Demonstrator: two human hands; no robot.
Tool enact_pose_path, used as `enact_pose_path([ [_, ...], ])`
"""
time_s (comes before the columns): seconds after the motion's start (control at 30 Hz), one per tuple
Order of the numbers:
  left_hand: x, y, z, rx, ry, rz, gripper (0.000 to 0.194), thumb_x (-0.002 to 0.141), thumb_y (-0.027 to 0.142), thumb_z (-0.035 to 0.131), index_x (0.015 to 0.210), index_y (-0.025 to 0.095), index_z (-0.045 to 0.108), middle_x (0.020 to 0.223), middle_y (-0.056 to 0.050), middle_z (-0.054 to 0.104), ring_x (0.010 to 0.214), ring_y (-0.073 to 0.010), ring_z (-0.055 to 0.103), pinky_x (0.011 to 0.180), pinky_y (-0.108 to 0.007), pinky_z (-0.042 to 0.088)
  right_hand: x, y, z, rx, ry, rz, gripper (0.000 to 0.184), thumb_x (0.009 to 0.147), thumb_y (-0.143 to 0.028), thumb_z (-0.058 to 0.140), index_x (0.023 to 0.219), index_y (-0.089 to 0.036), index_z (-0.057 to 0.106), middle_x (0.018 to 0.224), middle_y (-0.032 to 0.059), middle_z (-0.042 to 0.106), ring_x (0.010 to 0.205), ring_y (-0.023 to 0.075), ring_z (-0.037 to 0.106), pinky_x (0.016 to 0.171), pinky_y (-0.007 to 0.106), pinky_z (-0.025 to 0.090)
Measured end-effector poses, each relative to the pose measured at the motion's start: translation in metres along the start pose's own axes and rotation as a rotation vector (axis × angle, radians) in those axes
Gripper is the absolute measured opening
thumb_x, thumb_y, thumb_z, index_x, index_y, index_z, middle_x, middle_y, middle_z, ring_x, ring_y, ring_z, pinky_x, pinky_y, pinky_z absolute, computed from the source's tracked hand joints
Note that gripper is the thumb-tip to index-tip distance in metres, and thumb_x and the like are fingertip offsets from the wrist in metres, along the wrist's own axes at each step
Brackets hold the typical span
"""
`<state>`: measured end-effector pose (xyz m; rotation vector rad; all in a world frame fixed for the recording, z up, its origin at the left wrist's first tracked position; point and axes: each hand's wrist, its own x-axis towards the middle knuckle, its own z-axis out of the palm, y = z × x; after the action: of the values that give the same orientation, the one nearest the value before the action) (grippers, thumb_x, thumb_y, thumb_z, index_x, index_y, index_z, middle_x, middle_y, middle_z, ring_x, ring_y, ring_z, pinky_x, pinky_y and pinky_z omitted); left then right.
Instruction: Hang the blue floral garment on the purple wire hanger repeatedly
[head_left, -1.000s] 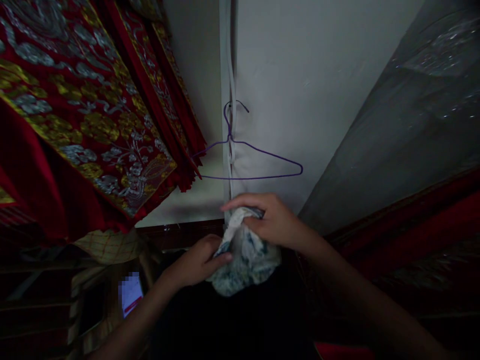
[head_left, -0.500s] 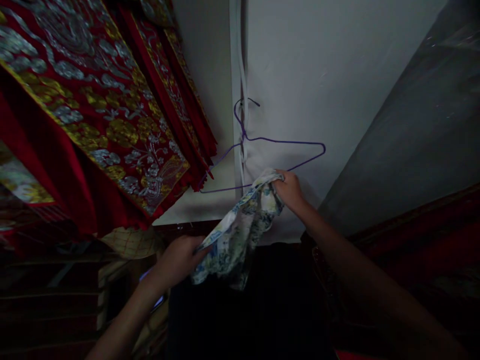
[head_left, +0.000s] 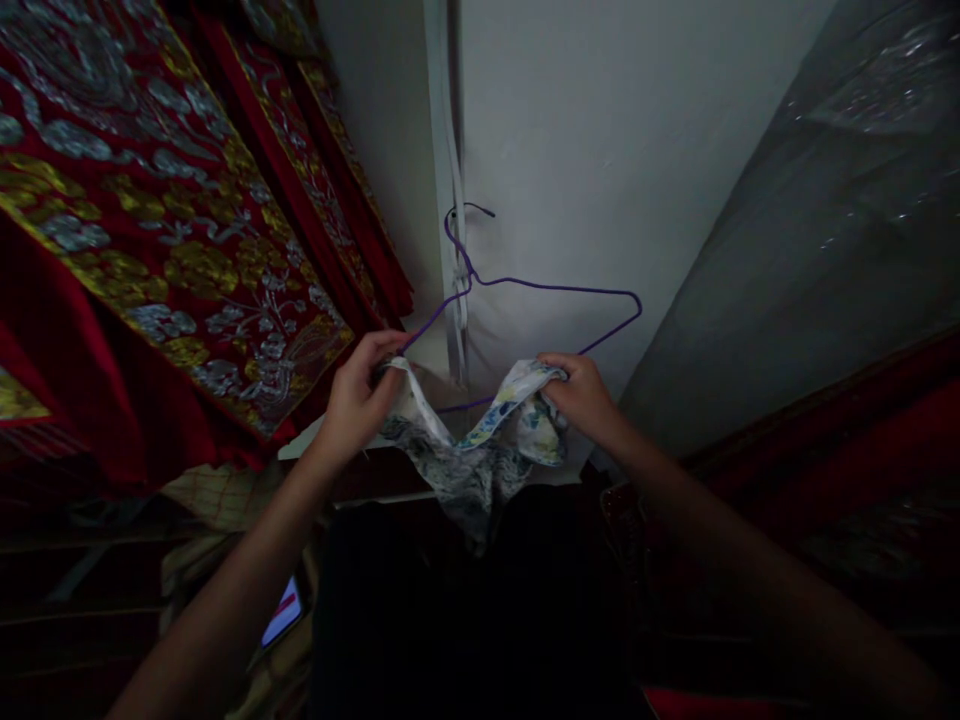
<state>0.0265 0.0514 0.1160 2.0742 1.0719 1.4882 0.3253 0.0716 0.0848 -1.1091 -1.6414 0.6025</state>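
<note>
A purple wire hanger (head_left: 555, 287) hangs by its hook in front of the pale wall, near a white cord. Between my hands sags a floral garment (head_left: 480, 470), white with blue, yellow and dark patterning; its exact kind I cannot make out. My left hand (head_left: 365, 385) pinches one end of the garment at the hanger's lower left corner, close against the wire. The other end is gripped by my right hand (head_left: 581, 395), just below the hanger's right arm. The cloth dips in the middle and covers part of the hanger's bottom bar.
Red cloths (head_left: 225, 250) with gold and silver embroidery hang at the left. A white cord (head_left: 455, 150) runs down the wall. At right hangs clear plastic sheeting (head_left: 810, 230). Low on the left are a lit phone (head_left: 283, 612) and a checked cloth (head_left: 221, 495).
My left hand has risen with its end of the garment to the hanger's left corner. My right hand keeps its grip in nearly the same place. The view has shifted slightly.
</note>
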Motion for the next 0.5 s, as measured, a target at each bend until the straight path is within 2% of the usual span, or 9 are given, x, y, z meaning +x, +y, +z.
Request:
enact_pose_path([
  [0.1,0.015,-0.003,-0.002,0.04,0.005,-0.03,0.046,0.087,0.021,0.057,0.131,0.013,0.064,0.119,-0.013,0.074,0.115,-0.0253,0.069,0.105,-0.041,0.051,-0.006,-0.005,-0.003,-0.013,0.017,-0.035,0.022,0.063,-0.019,0.05,0.07,-0.019,0.071,0.068,0.0008,0.065,0.07,0.0184,0.061,0.066,0.028,0.045],
  [0.17,0.02,-0.004,-0.01,0.135,-0.032,-0.049,0.043,0.088,0.023,0.054,0.127,0.012,0.069,0.112,-0.011,0.077,0.106,-0.0254,0.071,0.102,-0.041,0.053,-0.006,-0.005,-0.017,-0.045,0.132,-0.053,0.045,0.063,-0.014,0.053,0.101,-0.02,0.077,0.076,0.0019,0.07,0.073,0.0194,0.064,0.069,0.03,0.047],
  [0.23,0.021,0.0,-0.02,0.267,-0.04,-0.027,0.041,0.09,0.025,0.053,0.124,0.014,0.072,0.111,-0.009,0.078,0.103,-0.0251,0.071,0.102,-0.04,0.052,-0.002,-0.004,-0.038,-0.061,0.302,-0.058,0.069,0.063,-0.011,0.059,0.131,-0.022,0.066,0.077,0.0011,0.069,0.068,0.0183,0.063,0.064,0.03,0.047],
  [0.27,0.022,0.004,-0.024,0.327,-0.044,-0.012,0.041,0.09,0.026,0.052,0.124,0.015,0.073,0.111,-0.008,0.078,0.102,-0.025,0.07,0.101,-0.039,0.052,0.002,-0.003,-0.05,-0.069,0.371,-0.055,0.076,0.063,-0.011,0.064,0.138,-0.022,0.061,0.076,0.0003,0.068,0.064,0.0172,0.06,0.06,0.029,0.045],
  [0.33,0.024,0.011,-0.033,0.405,-0.056,0.006,0.039,0.091,0.028,0.052,0.122,0.017,0.074,0.109,-0.008,0.078,0.098,-0.0253,0.07,0.1,-0.038,0.052,0.012,-0.005,-0.076,-0.097,0.396,-0.011,0.072,0.061,-0.012,0.075,0.132,-0.02,0.065,0.072,-0.0002,0.067,0.059,0.0149,0.056,0.056,0.027,0.042],
  [0.37,0.025,0.014,-0.037,0.425,-0.059,0.013,0.038,0.091,0.028,0.053,0.12,0.018,0.075,0.107,-0.007,0.078,0.097,-0.0253,0.07,0.099,-0.037,0.052,0.018,-0.008,-0.088,-0.104,0.352,0.041,0.06,0.059,-0.014,0.08,0.119,-0.018,0.072,0.069,0.0,0.066,0.057,0.0139,0.055,0.054,0.027,0.04],
  [0.43,0.03,0.015,-0.044,0.433,-0.032,0.038,0.035,0.089,0.029,0.055,0.115,0.02,0.077,0.107,-0.007,0.077,0.097,-0.0251,0.068,0.097,-0.036,0.051,0.028,-0.019,-0.106,-0.043,0.178,0.192,0.028,0.06,-0.018,0.084,0.087,-0.014,0.075,0.06,0.0005,0.063,0.052,0.0123,0.053,0.052,0.027,0.036],
  [0.47,0.033,0.013,-0.047,0.421,-0.009,0.047,0.032,0.087,0.03,0.058,0.11,0.02,0.078,0.107,-0.007,0.076,0.098,-0.0249,0.067,0.096,-0.035,0.05,0.032,-0.027,-0.112,0.031,0.091,0.279,0.019,0.064,-0.021,0.084,0.076,-0.013,0.072,0.056,0.001,0.062,0.05,0.0121,0.053,0.052,0.027,0.036],
  [0.5,0.037,0.01,-0.049,0.394,0.01,0.04,0.028,0.086,0.032,0.061,0.104,0.019,0.079,0.106,-0.008,0.075,0.098,-0.0246,0.066,0.094,-0.033,0.051,0.035,-0.036,-0.115,0.124,0.03,0.359,0.017,0.069,-0.025,0.082,0.072,-0.013,0.07,0.056,0.002,0.062,0.049,0.0128,0.054,0.052,0.029,0.037],
])
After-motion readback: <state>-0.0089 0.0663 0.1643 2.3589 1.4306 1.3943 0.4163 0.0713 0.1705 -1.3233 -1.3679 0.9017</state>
